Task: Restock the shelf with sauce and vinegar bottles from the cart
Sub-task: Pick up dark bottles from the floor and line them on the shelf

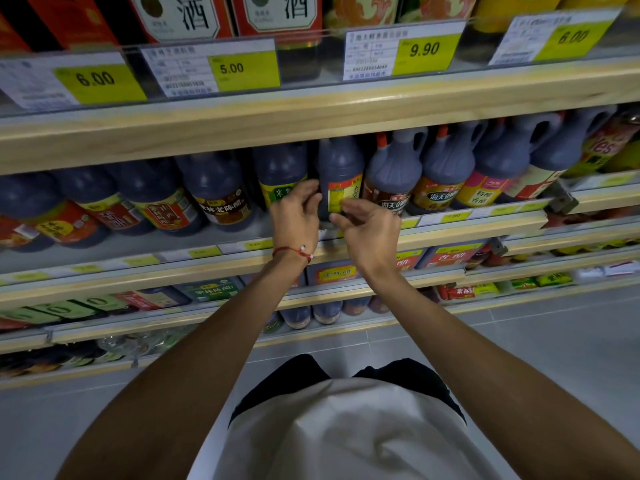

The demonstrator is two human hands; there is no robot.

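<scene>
A dark vinegar bottle (pixel 341 168) with a red and yellow label stands upright on the middle shelf (pixel 450 233), in a gap between a green-labelled bottle (pixel 280 174) and a jug with a handle (pixel 394 174). My left hand (pixel 296 216), with a red string at the wrist, curls against the bottle's lower left side. My right hand (pixel 369 226) presses its fingertips on the lower front of the label. The bottle's base is hidden behind both hands. No cart is in view.
Rows of dark sauce and vinegar bottles (pixel 214 192) fill the middle shelf on both sides. The shelf above carries boxed liquor and price tags (pixel 426 50). Lower shelves (pixel 207 317) hold more bottles and packets. Grey floor (pixel 554 341) lies below right.
</scene>
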